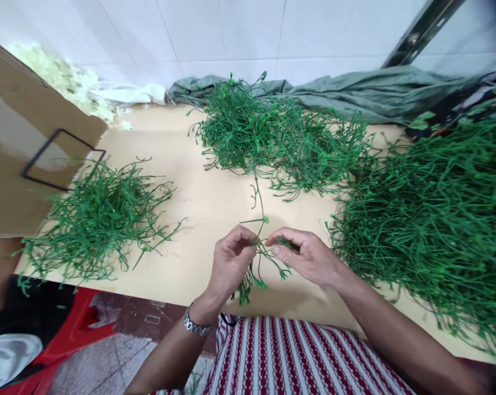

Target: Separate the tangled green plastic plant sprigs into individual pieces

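My left hand [234, 255] pinches a thin green artificial plant stem [261, 207] between thumb and fingertips at the front of the table. Small branches with budded tips hang from that grip toward the table edge. Close beside it on the right, my right hand [299, 252] has thumb and forefinger closed at the stem's side branches, and a bit of green shows inside its curled fingers. The stem's upper part reaches away toward a pile of green stems [248, 126] at the back. Where exactly each fingertip meets the stem is hard to make out.
A smaller pile of stems [103, 219] lies at left, a large heap [433, 219] at right. A cardboard box [29, 137] stands far left near pale flowers [67, 77]. Grey-green cloth [347, 93] lines the wall. A red stool [81, 329] is below left.
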Demonstrator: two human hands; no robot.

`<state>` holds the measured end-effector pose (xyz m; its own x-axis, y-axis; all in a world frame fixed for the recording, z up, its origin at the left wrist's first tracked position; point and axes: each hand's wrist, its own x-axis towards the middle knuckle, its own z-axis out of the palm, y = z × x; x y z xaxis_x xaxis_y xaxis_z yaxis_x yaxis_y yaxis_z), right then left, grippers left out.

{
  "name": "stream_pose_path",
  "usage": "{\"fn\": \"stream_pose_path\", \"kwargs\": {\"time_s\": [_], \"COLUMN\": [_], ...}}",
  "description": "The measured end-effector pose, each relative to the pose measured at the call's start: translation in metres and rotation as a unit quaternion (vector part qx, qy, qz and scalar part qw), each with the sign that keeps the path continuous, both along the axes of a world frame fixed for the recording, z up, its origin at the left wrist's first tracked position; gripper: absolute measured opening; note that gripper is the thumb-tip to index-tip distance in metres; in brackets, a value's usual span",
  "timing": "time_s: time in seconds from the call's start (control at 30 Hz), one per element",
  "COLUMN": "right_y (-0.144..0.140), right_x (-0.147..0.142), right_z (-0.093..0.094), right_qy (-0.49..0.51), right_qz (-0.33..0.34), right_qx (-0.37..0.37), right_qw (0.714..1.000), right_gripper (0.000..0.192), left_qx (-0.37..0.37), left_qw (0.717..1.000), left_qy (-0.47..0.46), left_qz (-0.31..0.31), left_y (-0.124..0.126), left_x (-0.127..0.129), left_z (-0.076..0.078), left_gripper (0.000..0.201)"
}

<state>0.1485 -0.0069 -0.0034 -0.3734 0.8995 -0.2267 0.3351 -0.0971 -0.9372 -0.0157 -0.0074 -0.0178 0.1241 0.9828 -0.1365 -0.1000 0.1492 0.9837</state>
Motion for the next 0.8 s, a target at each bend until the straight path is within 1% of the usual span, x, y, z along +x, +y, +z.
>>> {"fn": "stream_pose_path", "kwargs": {"time_s": [0.03, 0.1, 0.17, 0.2, 0.23, 0.27, 0.33, 0.4, 0.43, 0.5, 0.57, 0.63, 0.7, 0.8], "right_y": [0.002, 0.007, 0.012, 0.013, 0.014, 0.013, 0.011, 0.007, 0.005, 0.002, 0.0, -0.001, -0.002, -0.003], "right_x": [0.002, 0.006, 0.008, 0.009, 0.008, 0.007, 0.003, -0.001, -0.003, -0.006, -0.005, -0.002, 0.003, 0.007], "right_z": [0.001, 0.001, 0.0, -0.001, -0.002, -0.004, -0.008, -0.012, -0.015, -0.019, -0.022, -0.023, -0.022, -0.019], "right_qy": [0.029, 0.074, 0.099, 0.102, 0.099, 0.094, 0.085, 0.085, 0.088, 0.099, 0.119, 0.134, 0.122, 0.091], "right_qz": [-0.005, -0.042, -0.089, -0.102, -0.097, -0.078, -0.015, 0.021, 0.019, -0.007, -0.016, 0.005, 0.038, 0.062], "right_qx": [-0.019, -0.031, -0.042, -0.046, -0.052, -0.059, -0.081, -0.1, -0.101, -0.094, -0.096, -0.102, -0.098, -0.087], "right_qw": [0.999, 0.996, 0.99, 0.989, 0.989, 0.991, 0.993, 0.991, 0.991, 0.991, 0.988, 0.986, 0.987, 0.99], "right_gripper": [0.023, 0.023, 0.022, 0.021, 0.02, 0.019, 0.019, 0.022, 0.024, 0.027, 0.028, 0.026, 0.022, 0.016], "left_qx": [0.006, 0.006, -0.006, -0.015, -0.024, -0.033, -0.042, -0.04, -0.033, -0.021, -0.032, -0.064, -0.097, -0.139], "left_qw": [1.0, 1.0, 0.999, 0.999, 0.999, 0.998, 0.998, 0.998, 0.998, 0.999, 0.998, 0.993, 0.988, 0.982], "left_qy": [0.004, 0.006, -0.004, -0.013, -0.024, -0.035, -0.051, -0.054, -0.05, -0.039, -0.05, -0.077, -0.092, -0.098], "left_qz": [-0.004, -0.017, -0.032, -0.037, -0.039, -0.036, -0.022, -0.007, -0.003, -0.004, -0.026, -0.059, -0.08, -0.079], "left_y": [0.0, -0.001, -0.001, -0.001, -0.001, -0.001, -0.002, -0.003, -0.003, -0.004, -0.003, -0.002, 0.0, 0.002], "left_x": [0.0, 0.0, 0.001, 0.001, 0.001, 0.002, 0.005, 0.009, 0.011, 0.014, 0.014, 0.013, 0.01, 0.007], "left_z": [0.0, 0.002, 0.002, 0.002, 0.001, 0.001, 0.0, -0.001, 0.0, 0.002, 0.003, 0.004, 0.004, 0.002], "left_gripper": [0.015, 0.017, 0.014, 0.012, 0.01, 0.009, 0.008, 0.008, 0.008, 0.006, 0.004, 0.004, 0.005, 0.008]}}
